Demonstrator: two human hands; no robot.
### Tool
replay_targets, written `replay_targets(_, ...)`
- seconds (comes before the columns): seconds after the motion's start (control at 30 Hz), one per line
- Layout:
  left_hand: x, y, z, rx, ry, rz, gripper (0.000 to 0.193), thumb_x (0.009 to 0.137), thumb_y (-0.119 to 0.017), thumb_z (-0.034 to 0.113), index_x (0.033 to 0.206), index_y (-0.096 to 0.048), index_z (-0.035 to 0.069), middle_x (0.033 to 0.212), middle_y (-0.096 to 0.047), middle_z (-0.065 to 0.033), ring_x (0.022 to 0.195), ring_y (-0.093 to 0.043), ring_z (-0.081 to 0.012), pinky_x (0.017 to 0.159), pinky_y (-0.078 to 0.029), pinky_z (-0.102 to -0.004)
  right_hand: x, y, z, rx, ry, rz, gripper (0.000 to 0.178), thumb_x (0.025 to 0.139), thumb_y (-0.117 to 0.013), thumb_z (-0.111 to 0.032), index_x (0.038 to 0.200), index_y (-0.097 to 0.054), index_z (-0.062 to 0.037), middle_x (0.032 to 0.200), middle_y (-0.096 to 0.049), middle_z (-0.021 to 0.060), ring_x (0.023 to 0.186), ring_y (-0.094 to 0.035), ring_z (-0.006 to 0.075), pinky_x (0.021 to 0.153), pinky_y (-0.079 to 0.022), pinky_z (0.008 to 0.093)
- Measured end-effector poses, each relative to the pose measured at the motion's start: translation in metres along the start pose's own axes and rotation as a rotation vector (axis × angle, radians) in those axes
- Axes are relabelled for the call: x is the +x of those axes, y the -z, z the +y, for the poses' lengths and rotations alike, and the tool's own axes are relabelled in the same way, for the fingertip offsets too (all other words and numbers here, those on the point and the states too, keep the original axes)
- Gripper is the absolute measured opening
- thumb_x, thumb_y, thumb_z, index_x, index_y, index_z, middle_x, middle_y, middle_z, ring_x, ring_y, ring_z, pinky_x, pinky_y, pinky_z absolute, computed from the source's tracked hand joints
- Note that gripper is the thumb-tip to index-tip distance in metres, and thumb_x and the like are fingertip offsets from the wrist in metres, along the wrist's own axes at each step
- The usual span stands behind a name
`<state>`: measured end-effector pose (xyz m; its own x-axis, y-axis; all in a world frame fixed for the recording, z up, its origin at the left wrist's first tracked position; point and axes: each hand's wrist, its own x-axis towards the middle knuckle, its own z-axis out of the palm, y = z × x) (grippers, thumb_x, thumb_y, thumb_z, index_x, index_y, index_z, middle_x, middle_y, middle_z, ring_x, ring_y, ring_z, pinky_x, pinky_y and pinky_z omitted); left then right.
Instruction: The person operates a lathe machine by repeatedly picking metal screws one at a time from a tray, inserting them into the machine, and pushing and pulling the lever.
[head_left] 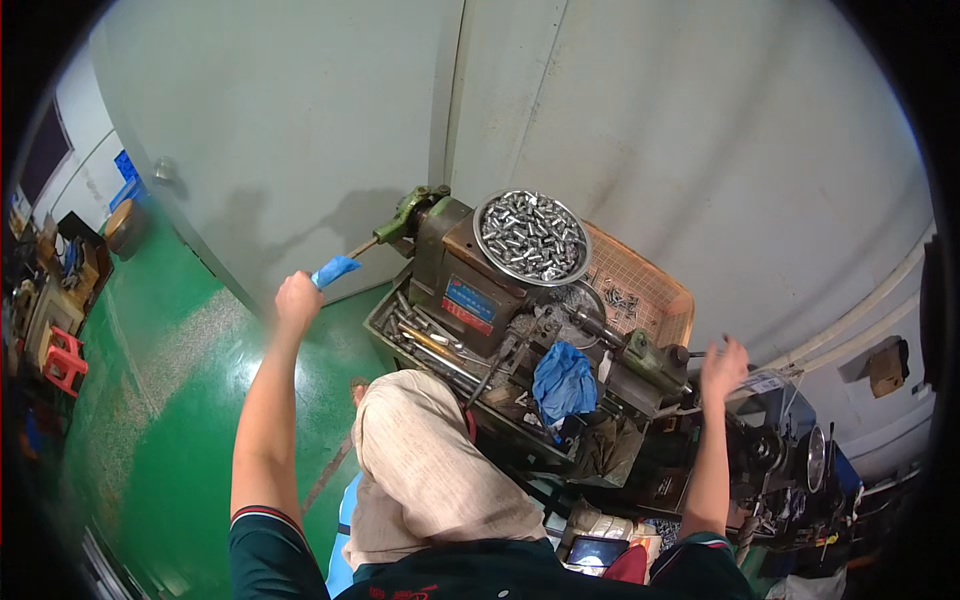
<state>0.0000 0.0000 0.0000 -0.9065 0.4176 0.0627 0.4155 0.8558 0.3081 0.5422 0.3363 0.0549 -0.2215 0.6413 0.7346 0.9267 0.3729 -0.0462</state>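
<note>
Floor [195, 400] and wall [710, 130] flank the machine [540, 335] between left hand [298, 302], clenched round blue-wrapped lever [336, 270], and half-curled right hand [725, 370], hold unclear.

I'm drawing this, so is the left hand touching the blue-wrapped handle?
Touching: the head view shows the left hand closed around one end of the blue-wrapped handle, with blue showing beyond it.

The left hand [298, 300] grips a blue-wrapped lever [337, 270] on the machine [434, 268]
</note>
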Motion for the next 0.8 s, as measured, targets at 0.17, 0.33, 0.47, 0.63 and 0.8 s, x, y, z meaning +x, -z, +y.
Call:
replay_targets(0.17, 0.001, 0.005, -0.002, 0.014, -0.006, 0.013, 0.018, 0.069, -0.059, 0.007, 0.085, -0.067, 0.009, 0.084, -0.065, -0.0144, 0.083, -0.062, -0.0314, 0.073, -0.05, -0.0394, 0.005, -0.038, -0.115, 0.401, 0.01, -0.315, 0.009, 0.065, -0.062, -0.016, 0.07, -0.062, -0.0092, 0.077, -0.062, 0.0145, 0.083, -0.058, 0.0321, 0.076, -0.046, 0.0401)
replay_targets(0.33, 0.001, 0.003, -0.002, -0.015, 0.003, 0.018, 0.017, 0.069, -0.057, 0.006, 0.082, -0.067, 0.007, 0.084, -0.064, -0.0171, 0.082, -0.062, -0.0334, 0.073, -0.05, -0.0401, 0.0, -0.062, -0.18, 0.747, -0.03, -0.682, 0.017, 0.065, -0.062, -0.016, 0.072, -0.061, -0.0015, 0.07, -0.062, 0.0125, 0.069, -0.06, 0.0237, 0.067, -0.046, 0.0335)
replay_targets(0.47, -0.009, 0.001, 0.001, -0.047, 0.02, 0.023, 0.017, 0.069, -0.057, 0.006, 0.083, -0.067, 0.006, 0.085, -0.064, -0.0176, 0.083, -0.062, -0.0336, 0.074, -0.049, -0.0409, -0.004, -0.068, -0.187, 0.662, -0.05, -0.817, 0.02, 0.065, -0.063, -0.018, 0.073, -0.06, 0.0001, 0.068, -0.061, 0.0086, 0.065, -0.057, 0.0165, 0.063, -0.044, 0.0304)
replay_targets(0.63, -0.028, 0.002, 0.009, -0.065, -0.003, 0.01, 0.019, 0.068, -0.058, 0.006, 0.084, -0.066, 0.005, 0.084, -0.064, -0.0178, 0.082, -0.062, -0.0334, 0.074, -0.05, -0.0411, -0.005, -0.074, -0.187, 0.721, -0.015, -0.845, 0.02, 0.065, -0.064, -0.016, 0.074, -0.06, 0.0015, 0.065, -0.06, 0.0065, 0.062, -0.055, 0.0147, 0.061, -0.044, 0.0288)
replay_targets(0.8, -0.063, -0.005, 0.03, -0.117, -0.051, 0.021, 0.02, 0.066, -0.061, 0.009, 0.085, -0.064, 0.005, 0.082, -0.063, -0.019, 0.08, -0.062, -0.035, 0.073, -0.049, -0.0436, -0.004, -0.083, -0.187, 0.799, -0.032, -0.897, 0.015, 0.066, -0.064, -0.008, 0.075, -0.059, 0.0031, 0.065, -0.059, 0.0047, 0.062, -0.053, 0.0098, 0.058, -0.043, 0.0256)
